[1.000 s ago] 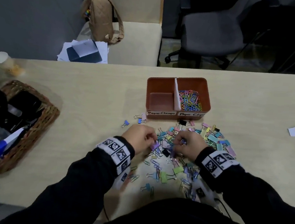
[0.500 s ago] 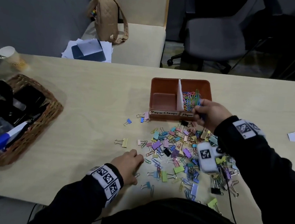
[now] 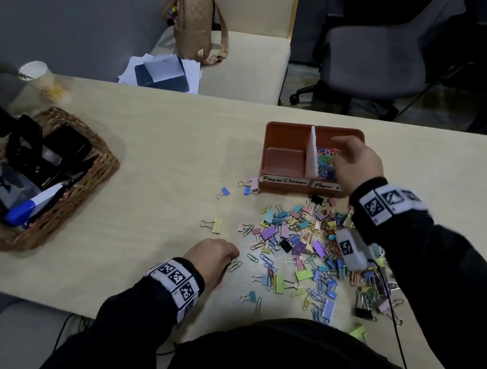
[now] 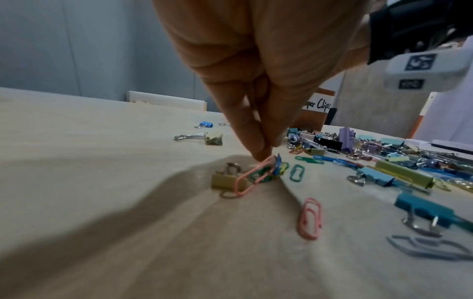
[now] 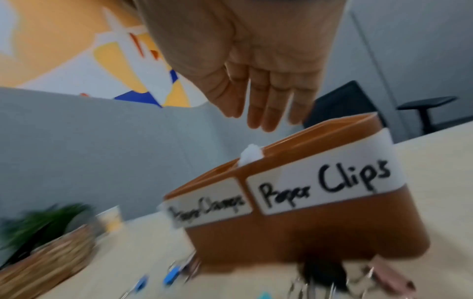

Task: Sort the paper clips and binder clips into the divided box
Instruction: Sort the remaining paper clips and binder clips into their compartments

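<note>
On the pale desk [image 3: 162, 160], the right hand [image 3: 355, 161] has reached the divided box [image 3: 287, 129], fingers now spread, apparently emptied; the left hand [image 3: 210, 254] pinches paper clips [image 4: 252, 175] near the pile.

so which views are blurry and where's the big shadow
Right wrist view: motion-smeared, worst along the bottom, though the box label reads fine. Left wrist view: sharp at the fingertips, with the left hand casting a broad shadow on the table. Head view: mostly sharp.
</note>
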### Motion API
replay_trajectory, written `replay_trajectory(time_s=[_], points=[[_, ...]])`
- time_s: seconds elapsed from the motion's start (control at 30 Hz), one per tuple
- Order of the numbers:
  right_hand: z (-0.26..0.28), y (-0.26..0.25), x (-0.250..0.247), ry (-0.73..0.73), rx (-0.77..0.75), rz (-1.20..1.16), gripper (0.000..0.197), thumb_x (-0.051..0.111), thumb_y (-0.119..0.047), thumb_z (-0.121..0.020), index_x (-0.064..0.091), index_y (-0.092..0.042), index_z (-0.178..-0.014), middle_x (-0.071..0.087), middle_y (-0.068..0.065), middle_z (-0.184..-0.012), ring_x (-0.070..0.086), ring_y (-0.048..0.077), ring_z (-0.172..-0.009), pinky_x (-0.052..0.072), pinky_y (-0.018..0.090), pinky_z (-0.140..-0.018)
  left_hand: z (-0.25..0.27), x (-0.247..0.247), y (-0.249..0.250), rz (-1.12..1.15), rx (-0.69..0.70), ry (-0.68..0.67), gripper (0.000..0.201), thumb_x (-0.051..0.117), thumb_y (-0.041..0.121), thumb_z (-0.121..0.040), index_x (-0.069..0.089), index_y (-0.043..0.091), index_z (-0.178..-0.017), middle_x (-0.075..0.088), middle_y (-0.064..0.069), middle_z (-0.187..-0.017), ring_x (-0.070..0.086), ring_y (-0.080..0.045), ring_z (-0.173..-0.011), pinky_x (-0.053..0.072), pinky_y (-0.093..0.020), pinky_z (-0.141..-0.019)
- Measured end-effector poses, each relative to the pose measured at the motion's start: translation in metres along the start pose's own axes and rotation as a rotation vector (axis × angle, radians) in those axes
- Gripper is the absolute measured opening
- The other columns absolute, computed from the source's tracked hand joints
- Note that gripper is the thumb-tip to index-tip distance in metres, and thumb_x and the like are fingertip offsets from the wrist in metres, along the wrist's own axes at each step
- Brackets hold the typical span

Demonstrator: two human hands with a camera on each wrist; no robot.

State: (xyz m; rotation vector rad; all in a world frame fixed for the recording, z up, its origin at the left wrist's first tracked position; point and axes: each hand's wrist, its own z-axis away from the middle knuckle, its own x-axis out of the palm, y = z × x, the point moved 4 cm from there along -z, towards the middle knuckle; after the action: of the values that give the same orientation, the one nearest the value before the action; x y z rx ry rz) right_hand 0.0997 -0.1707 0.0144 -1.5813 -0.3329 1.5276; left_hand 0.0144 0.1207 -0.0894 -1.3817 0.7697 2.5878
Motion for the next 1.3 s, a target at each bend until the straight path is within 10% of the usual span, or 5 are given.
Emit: replay_trajectory(time_s=[0.2,0.43,0.8,1.07,1.3], points=[[0.079,0.001,0.057,-0.334,-0.256,0.187,0.013,0.060,-0.009,-0.088,0.068,-0.017,-0.095,0.068,-0.001,-0.089,0.062,0.016,-0.080,0.053,0.031,-0.080,0.008,0.007,-0.009,0.134,-0.129,0.128,0.031,0.069,0.014,-0.079,0.067,0.018,-0.110,0.066,-0.002,-0.107,0.062,-0.022,-0.098,0.051,-0.032,-0.085],[0.135,0.019,0.121,-0.817,-0.277,0.696,0.016,0.056,-0.021,-0.093,0.058,-0.010,-0.104,0.063,0.007,-0.106,0.059,0.024,-0.099,0.052,0.036,-0.088,-0.001,0.005,0.005,-0.044,-0.147,0.039,0.025,0.055,0.023,-0.090,0.065,0.016,-0.112,0.060,-0.007,-0.110,0.058,-0.027,-0.103,0.047,-0.032,-0.087],[0.146,0.023,0.141,-0.854,-0.283,0.816,0.025,0.062,-0.009,-0.085,0.054,-0.009,-0.109,0.059,0.010,-0.112,0.055,0.025,-0.106,0.052,0.037,-0.088,-0.011,0.001,0.013,0.085,-0.159,0.035,0.020,0.052,0.012,-0.086,0.064,0.016,-0.101,0.063,-0.005,-0.104,0.059,-0.026,-0.098,0.048,-0.032,-0.084],[0.140,0.028,0.138,-0.833,-0.173,0.712,0.033,0.062,-0.003,-0.082,0.051,-0.011,-0.111,0.060,0.007,-0.109,0.058,0.023,-0.103,0.052,0.035,-0.089,0.005,-0.023,-0.018,0.850,-0.321,0.129,0.019,0.052,-0.009,-0.087,0.056,0.009,-0.085,0.066,-0.013,-0.076,0.062,-0.011,-0.054,0.044,-0.021,-0.048],[0.130,0.029,0.134,-0.772,-0.121,0.656,0.032,0.063,-0.003,-0.083,0.058,-0.013,-0.113,0.058,0.004,-0.112,0.057,0.021,-0.107,0.047,0.037,-0.099,0.016,-0.024,-0.029,1.382,-0.370,0.033,0.020,0.046,-0.016,-0.091,0.056,0.000,-0.096,0.070,-0.018,-0.083,0.071,-0.026,-0.071,0.060,-0.032,-0.060]])
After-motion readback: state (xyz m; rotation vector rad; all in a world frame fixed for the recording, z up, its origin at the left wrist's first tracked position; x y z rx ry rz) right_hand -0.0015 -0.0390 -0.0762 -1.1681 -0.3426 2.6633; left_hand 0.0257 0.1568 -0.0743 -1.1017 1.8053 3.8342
